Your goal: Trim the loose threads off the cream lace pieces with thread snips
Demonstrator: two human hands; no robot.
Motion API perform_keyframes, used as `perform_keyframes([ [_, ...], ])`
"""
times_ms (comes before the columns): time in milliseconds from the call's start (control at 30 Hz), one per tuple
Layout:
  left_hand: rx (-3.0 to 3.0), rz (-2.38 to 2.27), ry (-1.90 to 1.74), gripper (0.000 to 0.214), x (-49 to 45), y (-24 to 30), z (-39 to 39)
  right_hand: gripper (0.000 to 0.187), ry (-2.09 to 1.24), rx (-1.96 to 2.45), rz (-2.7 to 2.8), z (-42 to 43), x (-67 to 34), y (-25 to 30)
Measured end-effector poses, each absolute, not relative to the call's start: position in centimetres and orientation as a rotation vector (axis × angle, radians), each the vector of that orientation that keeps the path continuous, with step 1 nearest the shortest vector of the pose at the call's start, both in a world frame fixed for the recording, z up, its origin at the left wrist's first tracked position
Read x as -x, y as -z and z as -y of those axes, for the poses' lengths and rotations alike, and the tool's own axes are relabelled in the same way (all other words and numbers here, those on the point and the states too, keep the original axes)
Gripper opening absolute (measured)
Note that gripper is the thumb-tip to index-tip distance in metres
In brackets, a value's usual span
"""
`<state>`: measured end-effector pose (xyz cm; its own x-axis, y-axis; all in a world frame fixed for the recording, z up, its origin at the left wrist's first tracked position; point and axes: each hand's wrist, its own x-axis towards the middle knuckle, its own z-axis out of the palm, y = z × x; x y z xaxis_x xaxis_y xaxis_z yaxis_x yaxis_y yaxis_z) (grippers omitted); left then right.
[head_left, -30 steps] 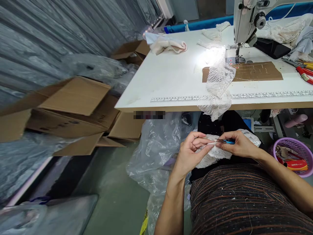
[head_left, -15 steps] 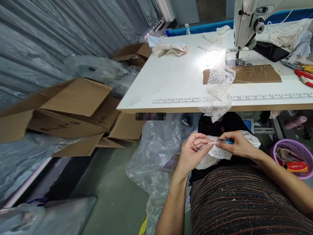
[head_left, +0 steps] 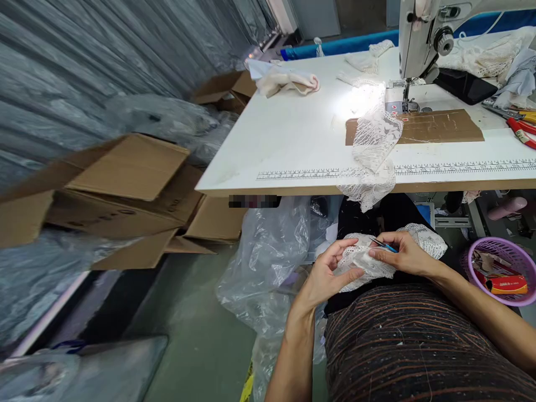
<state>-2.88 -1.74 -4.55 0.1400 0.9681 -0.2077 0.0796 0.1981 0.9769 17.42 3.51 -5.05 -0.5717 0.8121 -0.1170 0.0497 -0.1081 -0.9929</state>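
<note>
In my lap lies a piece of white lace (head_left: 422,239). My left hand (head_left: 330,273) cups the lace from the left, fingers curled under and over it. My right hand (head_left: 404,254) pinches small blue-handled snips (head_left: 387,246) with their tip on the lace between the two hands. A long strip of the same lace (head_left: 374,139) trails from the sewing machine (head_left: 422,39) across the white table (head_left: 293,134) and hangs over its front edge above my hands.
Open cardboard boxes (head_left: 121,190) and clear plastic bags (head_left: 268,262) sit on the floor to the left. A brown card (head_left: 444,125) lies under the machine needle. Red-handled pliers (head_left: 521,131) lie at the table's right; a purple basket (head_left: 502,268) stands below.
My left hand has loosened its pinch and dropped a little, now cupping the lace from below. The right hand with the snips has shifted slightly left over the lace.
</note>
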Motion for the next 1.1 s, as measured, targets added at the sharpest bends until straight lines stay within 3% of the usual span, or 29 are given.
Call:
perform_keyframes([
  [133,-1.2,-1.31,-0.945,0.046,1.9,4.6,1.3,0.034,-1.72,0.926,1.621,-2.9,-17.1,5.6],
  [333,-1.452,-1.308,-0.887,0.015,2.0,4.7,0.6,0.019,-1.592,0.953,1.817,-2.3,-18.9,4.2],
  [600,-1.66,-1.092,-0.785,0.011,0.4,3.3,-1.2,0.027,-0.434,1.298,1.931,-9.1,-27.5,-3.6],
  [767,-1.761,-0.867,-0.6,0.01,-2.5,3.2,-3.0,0.035,-0.032,1.269,2.118,-12.2,-29.5,-2.3],
  [933,-1.715,-0.76,-0.435,0.009,-5.7,5.4,-4.7,0.034,0.281,1.141,1.737,-8.3,-28.8,0.5],
  [1000,-1.742,-0.763,-0.368,0.007,-6.7,6.4,-5.2,0.035,0.296,1.05,1.683,-6.3,-28.7,2.9],
  [1100,-1.804,-0.813,-0.215,0.006,-7.5,7.2,-5.4,0.033,-0.105,1.283,1.804,-4.5,-28.7,7.7],
])
